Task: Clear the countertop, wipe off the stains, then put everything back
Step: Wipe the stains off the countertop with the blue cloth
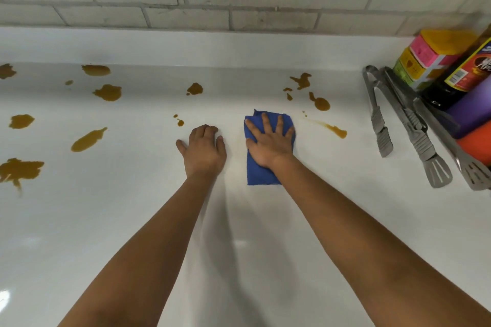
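The blue cloth lies flat at the middle of the desk, soft, light and likely to bunch, so a flat palm suits it; the right hand presses it with fingers spread; the left hand rests beside it at 9 o'clock, fingers curled, holding nothing; brown stains dot the desk from 9 to 2 o'clock; tongs and bottles crowd 3 o'clock, limiting sweeps that way.

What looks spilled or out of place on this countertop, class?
Brown stains are splattered across the white countertop, most to the left of the blue cloth, some to its right. The right hand presses the cloth flat; none of these are wiped yet.
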